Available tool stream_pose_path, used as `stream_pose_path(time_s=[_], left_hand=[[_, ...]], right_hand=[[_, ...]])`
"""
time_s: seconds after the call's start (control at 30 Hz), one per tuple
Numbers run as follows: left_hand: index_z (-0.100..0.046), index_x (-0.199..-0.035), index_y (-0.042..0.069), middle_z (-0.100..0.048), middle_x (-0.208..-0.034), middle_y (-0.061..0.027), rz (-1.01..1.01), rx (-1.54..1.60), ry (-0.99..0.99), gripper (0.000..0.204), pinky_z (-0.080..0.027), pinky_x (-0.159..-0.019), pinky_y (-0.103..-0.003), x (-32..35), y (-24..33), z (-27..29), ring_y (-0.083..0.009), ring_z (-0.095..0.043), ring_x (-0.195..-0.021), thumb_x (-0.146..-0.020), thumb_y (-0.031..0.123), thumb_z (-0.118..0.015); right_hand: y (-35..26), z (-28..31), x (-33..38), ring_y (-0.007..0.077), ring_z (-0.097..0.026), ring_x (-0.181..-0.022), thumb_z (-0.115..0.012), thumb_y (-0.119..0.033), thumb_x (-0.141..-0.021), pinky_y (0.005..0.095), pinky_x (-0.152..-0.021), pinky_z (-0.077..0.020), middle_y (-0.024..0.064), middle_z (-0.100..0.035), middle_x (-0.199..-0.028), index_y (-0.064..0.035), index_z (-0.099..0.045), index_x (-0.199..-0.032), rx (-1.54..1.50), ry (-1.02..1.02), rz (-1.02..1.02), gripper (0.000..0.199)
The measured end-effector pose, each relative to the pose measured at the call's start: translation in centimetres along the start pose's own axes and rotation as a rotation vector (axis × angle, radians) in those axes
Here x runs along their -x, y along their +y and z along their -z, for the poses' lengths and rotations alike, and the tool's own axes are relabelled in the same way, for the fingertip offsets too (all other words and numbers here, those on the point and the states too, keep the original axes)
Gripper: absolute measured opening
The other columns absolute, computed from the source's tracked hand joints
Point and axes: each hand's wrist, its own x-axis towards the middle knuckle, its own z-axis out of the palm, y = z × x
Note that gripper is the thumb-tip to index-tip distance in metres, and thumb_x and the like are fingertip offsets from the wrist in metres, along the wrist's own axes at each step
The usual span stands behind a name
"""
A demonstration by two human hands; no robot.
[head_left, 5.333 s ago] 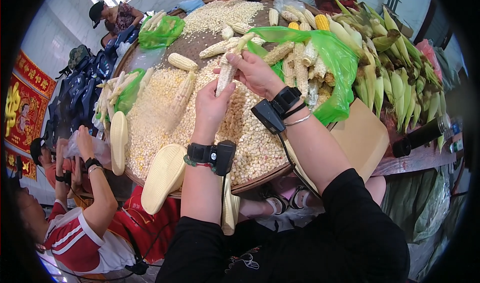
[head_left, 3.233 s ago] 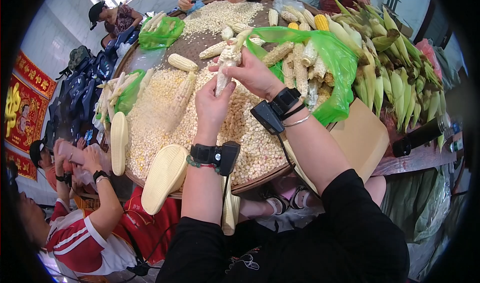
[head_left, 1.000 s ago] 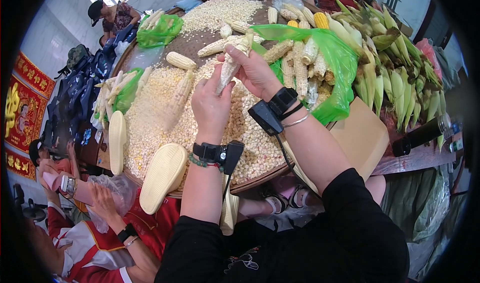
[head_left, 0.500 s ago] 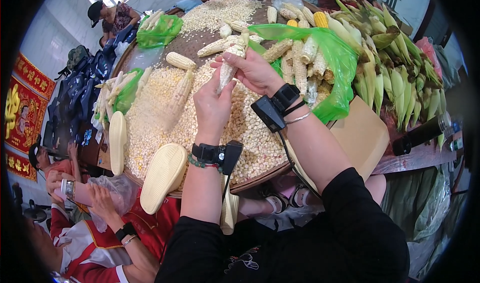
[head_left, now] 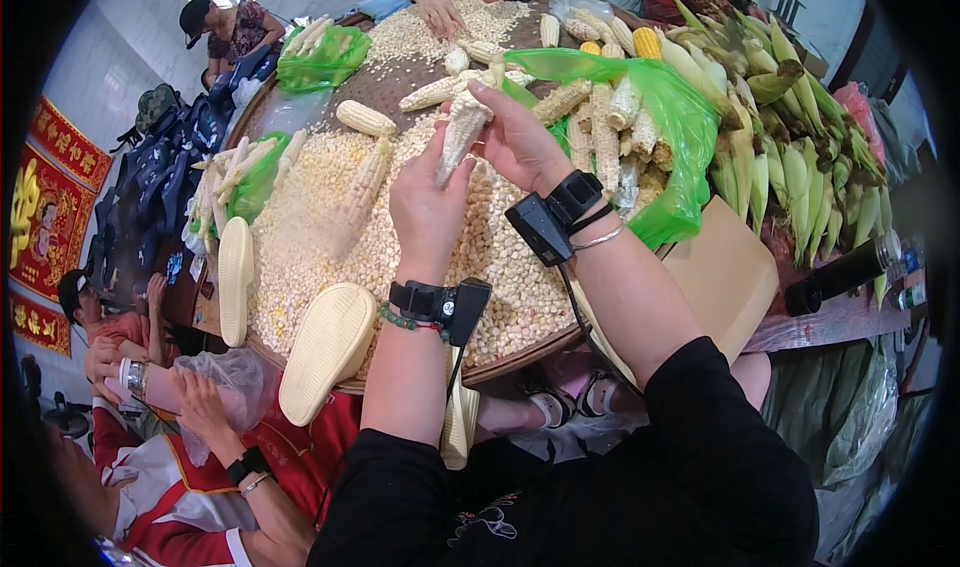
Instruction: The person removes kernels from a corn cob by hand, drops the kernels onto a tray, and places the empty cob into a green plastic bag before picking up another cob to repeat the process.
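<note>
Head view: left of the large green bag (head_left: 692, 152), my left grip (head_left: 428, 207) and right grip (head_left: 524, 147) pinch a corncob (head_left: 459, 139), likely light, stiff, slightly slippery, best held at both ends

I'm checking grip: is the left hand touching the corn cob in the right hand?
Touching: the head view shows the left hand pinching the corn cob at its lower end.

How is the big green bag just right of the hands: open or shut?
Open: the green bag gapes wide, its edges spread apart, and several corn cobs show inside.
</note>
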Motion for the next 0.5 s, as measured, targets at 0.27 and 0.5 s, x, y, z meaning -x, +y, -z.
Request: stream_pose_path(time_s=[0.27,0.5], left_hand=[[-0.061,-0.102,0.002,-0.063,-0.073,-0.0055,0.176,0.293,-0.041,0.027,-0.042,-0.047,-0.025,0.4,-1.0,-1.4,-0.0102,-0.057,-0.054,-0.092,0.027,-0.067],[-0.061,-0.103,0.009,-0.055,-0.067,0.0019,0.566,0.663,-0.374,0.030,-0.036,-0.044,-0.021,0.3,-0.4,-0.6,-0.0061,-0.049,-0.051,-0.099,0.037,-0.053]], right_hand=[[0.7,0.0,-0.2,0.0208,-0.064,-0.099,-0.059,-0.022,-0.097,0.0341,-0.084,-0.0548,0.0109,-0.063,-0.105,-0.0008,-0.051,-0.119,0.123,0.027,0.065,0.031],[0.3,-0.1,0.4,0.0267,-0.063,-0.108,-0.057,-0.017,-0.098,0.0379,-0.090,-0.0552,0.0152,-0.058,-0.117,0.0016,-0.035,-0.131,0.169,-0.086,0.010,0.044]])
